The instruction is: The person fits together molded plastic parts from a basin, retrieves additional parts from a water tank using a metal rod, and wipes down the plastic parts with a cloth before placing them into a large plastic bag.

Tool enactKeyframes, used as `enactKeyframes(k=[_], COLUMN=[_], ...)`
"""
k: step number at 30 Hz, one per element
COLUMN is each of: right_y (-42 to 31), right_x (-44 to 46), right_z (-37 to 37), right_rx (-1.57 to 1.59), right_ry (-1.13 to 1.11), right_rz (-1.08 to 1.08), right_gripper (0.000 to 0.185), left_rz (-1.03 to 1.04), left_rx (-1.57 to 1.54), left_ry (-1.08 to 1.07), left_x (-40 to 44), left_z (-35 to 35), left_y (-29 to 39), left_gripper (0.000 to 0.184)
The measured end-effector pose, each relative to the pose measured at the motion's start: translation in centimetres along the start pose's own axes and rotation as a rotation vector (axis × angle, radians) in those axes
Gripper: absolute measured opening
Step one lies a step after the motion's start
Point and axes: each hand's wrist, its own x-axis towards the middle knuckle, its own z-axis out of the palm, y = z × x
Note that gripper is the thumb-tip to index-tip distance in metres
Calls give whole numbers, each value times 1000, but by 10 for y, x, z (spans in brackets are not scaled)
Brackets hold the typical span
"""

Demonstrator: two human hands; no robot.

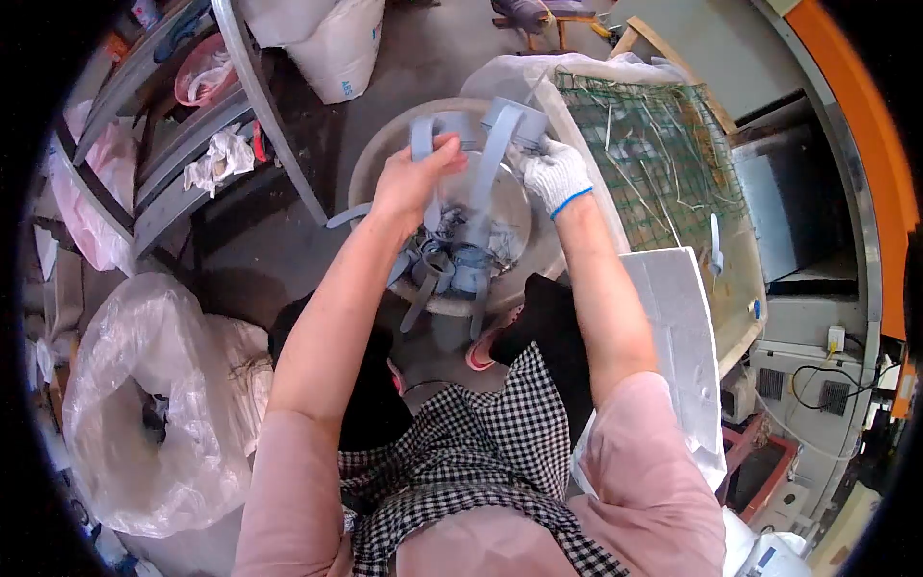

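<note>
Over a round tub [367, 154], my bare left hand [419, 178] is closed on a grey plastic part [421, 137] with a long curved strip. My right hand [555, 175], in a white knitted glove with a blue cuff edge, grips another grey plastic part [529, 119], and a curved strip hangs from it. Below both hands, several grey ring-shaped parts with strips [471, 269] lie in the tub. Dark scraps are among them. The palm side of the gloved hand is hidden.
A green mesh [654, 144] lies over a pale basin at the right, with a grey strip part [715, 245] on it. Metal shelving [279, 115] stands at the left, above a large clear plastic bag [125, 346]. A white sack [336, 48] is at the top.
</note>
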Motion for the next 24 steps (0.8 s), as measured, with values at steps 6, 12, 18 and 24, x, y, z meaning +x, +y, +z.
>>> enactKeyframes(k=[6,12,18,24], right_y=[28,30,17,-10], right_x=[-12,0,-36,-30], right_z=[8,-13,16,-8], right_rx=[-263,-105,-701,-1183], right_ry=[54,-235,102,-297], right_rz=[-146,-25,-90,-57], right_gripper=[37,37,49,35], left_rz=[-12,107,92,161], left_rx=[-7,214,130,455], left_ry=[36,70,-13,-344], left_x=[0,-6,-7,-11], left_z=[-4,7,-17,-34], left_y=[1,-12,-15,-23], left_gripper=[43,44,35,19])
